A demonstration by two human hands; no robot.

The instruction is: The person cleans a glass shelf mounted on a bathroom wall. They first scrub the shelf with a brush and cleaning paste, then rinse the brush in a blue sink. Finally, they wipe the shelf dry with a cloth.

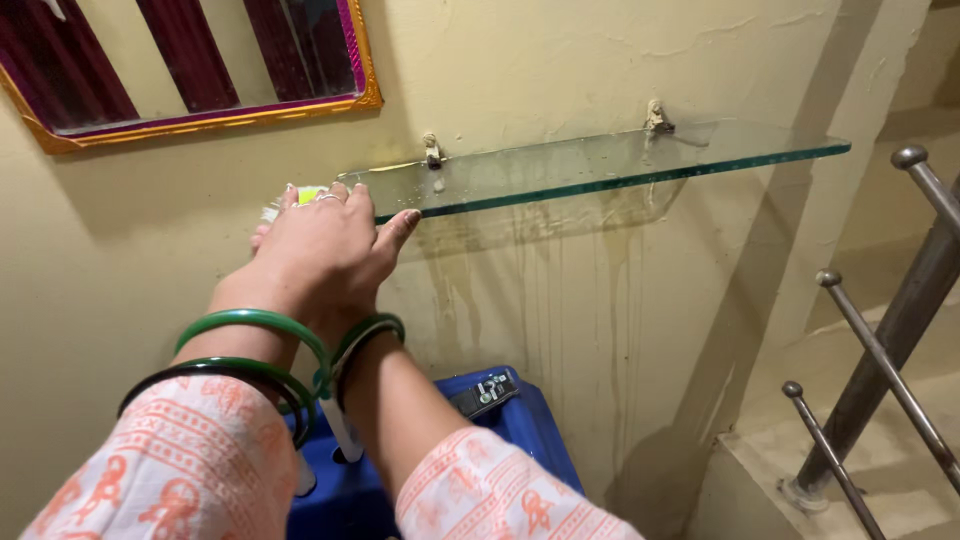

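Head view, hands: left hand [318, 245] lies over the right hand [392, 232] at the left end of the glass shelf [600, 165]. Only the right thumb and wrist show clearly.
Head view, grip: left fingers curled over a small white and yellow-green object [300, 196], pressed at the shelf's left corner. Kind of object cannot be told; it is mostly hidden. Right fingers are hidden under the left hand, so whether they clasp anything cannot be told.
Head view, object place: at the shelf's left edge, touching the glass, just below the framed mirror [200, 70].
Head view, shelf: clear glass with a green edge, held to the wall by two small brackets [433, 150]. Surface looks wet or smeared; pale run marks stain the wall [560, 300] beneath.
Head view, doing it well (judgement): keep pressure light and downward near the brackets; the outer right end is unsupported and could tip or crack. Keep the bangles [250, 345] off the glass edge.
Head view, packages and labels: blue plastic box [520, 430] below the hands, against the wall, with a small dark label-like patch on its top. White upright pieces stand in front of it, unclear.
Head view, surroundings: metal stair railing [890, 370] at right, well apart from the hands.
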